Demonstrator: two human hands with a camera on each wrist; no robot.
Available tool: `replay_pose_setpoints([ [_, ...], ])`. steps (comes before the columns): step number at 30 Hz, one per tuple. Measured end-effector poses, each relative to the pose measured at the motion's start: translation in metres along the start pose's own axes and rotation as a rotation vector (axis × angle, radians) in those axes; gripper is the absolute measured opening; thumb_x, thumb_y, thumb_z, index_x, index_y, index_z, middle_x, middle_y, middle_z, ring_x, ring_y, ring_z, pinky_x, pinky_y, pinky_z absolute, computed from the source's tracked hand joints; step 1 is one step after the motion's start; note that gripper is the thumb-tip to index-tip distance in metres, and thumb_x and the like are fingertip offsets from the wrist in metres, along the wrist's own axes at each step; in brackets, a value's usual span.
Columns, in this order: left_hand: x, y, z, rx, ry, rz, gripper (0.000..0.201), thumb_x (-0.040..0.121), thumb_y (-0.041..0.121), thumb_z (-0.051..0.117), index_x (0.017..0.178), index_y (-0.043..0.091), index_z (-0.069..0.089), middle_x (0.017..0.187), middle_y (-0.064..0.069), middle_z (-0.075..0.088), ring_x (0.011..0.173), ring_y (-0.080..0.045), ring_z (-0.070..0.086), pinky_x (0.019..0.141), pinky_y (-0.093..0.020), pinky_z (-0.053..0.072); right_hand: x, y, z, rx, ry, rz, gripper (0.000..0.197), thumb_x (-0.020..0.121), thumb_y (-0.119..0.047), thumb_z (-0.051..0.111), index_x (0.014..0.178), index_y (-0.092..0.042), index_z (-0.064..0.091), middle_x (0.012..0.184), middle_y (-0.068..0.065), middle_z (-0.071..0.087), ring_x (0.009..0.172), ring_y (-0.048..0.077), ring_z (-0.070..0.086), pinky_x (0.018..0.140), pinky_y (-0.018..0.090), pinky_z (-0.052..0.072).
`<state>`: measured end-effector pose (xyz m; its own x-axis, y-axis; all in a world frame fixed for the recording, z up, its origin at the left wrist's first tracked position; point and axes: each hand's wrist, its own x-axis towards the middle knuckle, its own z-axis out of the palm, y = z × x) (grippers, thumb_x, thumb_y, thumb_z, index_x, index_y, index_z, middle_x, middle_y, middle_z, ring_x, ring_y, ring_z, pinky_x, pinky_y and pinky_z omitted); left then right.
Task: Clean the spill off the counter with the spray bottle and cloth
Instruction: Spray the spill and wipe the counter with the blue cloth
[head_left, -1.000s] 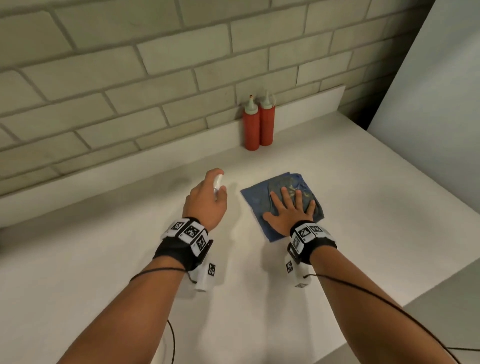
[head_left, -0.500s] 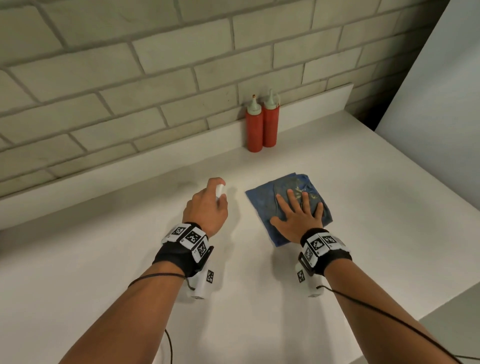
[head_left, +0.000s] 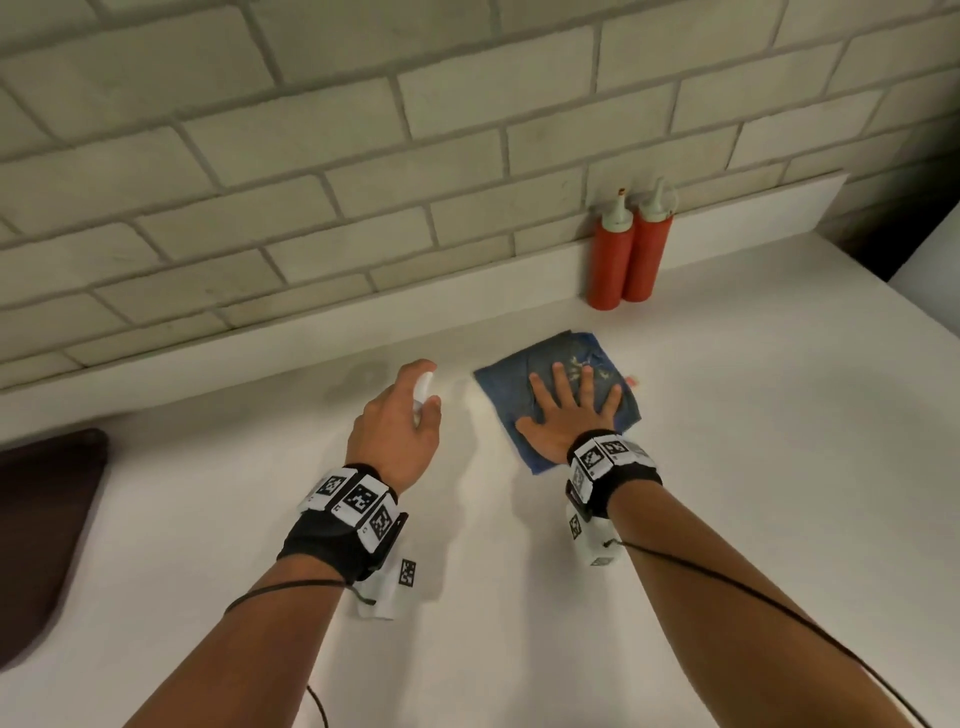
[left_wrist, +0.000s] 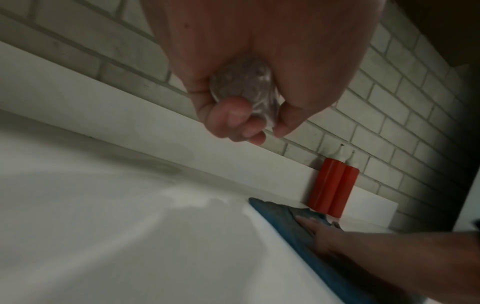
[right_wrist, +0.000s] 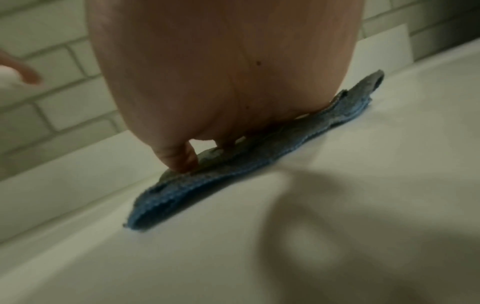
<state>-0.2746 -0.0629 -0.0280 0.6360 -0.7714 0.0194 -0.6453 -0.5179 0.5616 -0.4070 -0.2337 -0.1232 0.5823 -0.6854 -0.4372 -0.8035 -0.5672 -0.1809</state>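
My left hand (head_left: 400, 421) grips a small clear spray bottle (head_left: 422, 391) with a white top, held above the white counter (head_left: 727, 493). The bottle's clear base (left_wrist: 244, 92) shows between my curled fingers in the left wrist view. To its right, a blue cloth (head_left: 511, 387) lies flat on the counter, stained on top. My right hand (head_left: 569, 410) presses on the cloth with fingers spread and straight. A small red smear (head_left: 632, 382) shows at the cloth's right edge. A wet sheen (left_wrist: 192, 201) lies on the counter left of the cloth (left_wrist: 280, 216). The cloth (right_wrist: 233, 170) is seen edge-on under my palm.
Two red squeeze bottles (head_left: 628, 254) stand against the low white backsplash (head_left: 311, 332) under a brick wall, just behind the cloth. A dark tray (head_left: 41, 540) lies at the counter's left edge. The counter's right edge drops off near a pale panel (head_left: 930, 260).
My right hand has slid the cloth a little toward the far right. The left hand keeps hold of the spray bottle beside it. The view has shifted left, bringing the dark tray in.
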Motion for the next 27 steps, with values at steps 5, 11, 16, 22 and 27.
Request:
replay_pose_setpoints([
  [5,0.003,-0.019,-0.015,-0.008,0.016,-0.038,0.042,0.098,0.032,0.048,0.138,0.038,0.041,0.107,-0.007,0.065,0.099,-0.032,0.062,0.087,-0.038,0.049,-0.025,-0.026,0.02,-0.036,-0.012,-0.051,0.076,0.092,-0.067,0.022,0.155,-0.038,-0.008,0.163,-0.005,-0.022,0.146,0.034,-0.026,0.11,0.068,-0.017],
  [11,-0.004,-0.057,-0.047,0.018,0.044,-0.029,0.04,0.099,0.034,0.047,0.138,0.039,0.04,0.113,-0.009,0.067,0.103,-0.032,0.063,0.088,-0.042,0.05,0.036,-0.044,-0.018,0.012,-0.084,0.007,0.079,0.092,-0.069,0.03,0.154,-0.04,-0.008,0.162,-0.006,-0.023,0.147,0.036,-0.023,0.111,0.07,-0.01],
  [16,-0.008,-0.111,-0.084,0.052,0.083,-0.118,0.04,0.099,0.033,0.046,0.138,0.036,0.039,0.114,-0.011,0.066,0.103,-0.035,0.062,0.086,-0.04,0.047,0.059,-0.105,-0.017,0.036,-0.053,0.018,0.08,0.091,-0.07,0.032,0.155,-0.04,-0.005,0.164,-0.004,-0.018,0.147,0.039,-0.02,0.11,0.072,-0.012],
  [22,-0.01,-0.182,-0.127,0.042,0.155,-0.203,0.041,0.097,0.031,0.048,0.137,0.035,0.038,0.113,-0.013,0.067,0.102,-0.035,0.063,0.083,-0.04,0.045,-0.006,-0.187,0.036,-0.014,-0.05,-0.133,0.079,0.094,-0.067,0.028,0.156,-0.035,-0.009,0.163,-0.002,-0.022,0.146,0.038,-0.024,0.111,0.069,-0.013],
  [27,-0.013,-0.216,-0.156,0.0,0.16,-0.182,0.041,0.097,0.032,0.048,0.137,0.037,0.038,0.116,-0.009,0.067,0.1,-0.032,0.064,0.083,-0.038,0.046,-0.031,-0.231,0.058,-0.054,-0.019,-0.111,0.08,0.092,-0.067,0.027,0.155,-0.035,-0.009,0.163,-0.001,-0.02,0.146,0.038,-0.023,0.111,0.069,-0.012],
])
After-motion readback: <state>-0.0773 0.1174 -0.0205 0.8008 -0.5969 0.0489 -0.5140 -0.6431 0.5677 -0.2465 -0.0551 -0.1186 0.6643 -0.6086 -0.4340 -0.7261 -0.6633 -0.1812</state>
